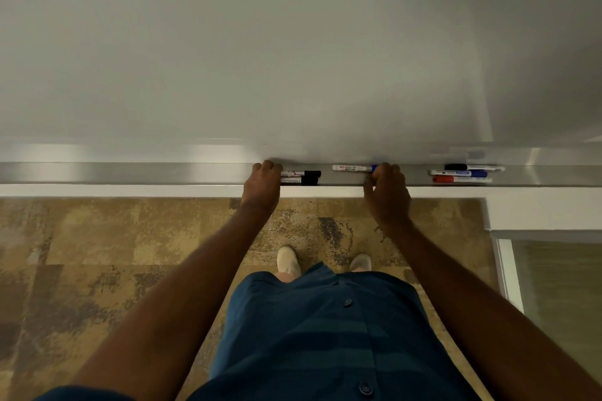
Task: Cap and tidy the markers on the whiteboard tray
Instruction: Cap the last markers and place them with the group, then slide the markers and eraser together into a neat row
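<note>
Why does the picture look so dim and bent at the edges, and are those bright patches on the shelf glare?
Head view: dim overall, corners darker; the wide lens bows the tray near the edges; pale patches on its metal are reflected glare; the marker labels are too blurred to read; both hands cast soft shadows on the whiteboard.

Tray [130, 174] bare leftward; three markers [464, 173] crowd its right.

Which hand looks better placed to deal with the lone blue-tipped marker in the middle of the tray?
The right hand: its fingers already touch the blue marker at its blue end. The left hand is busy at the two black markers.
</note>
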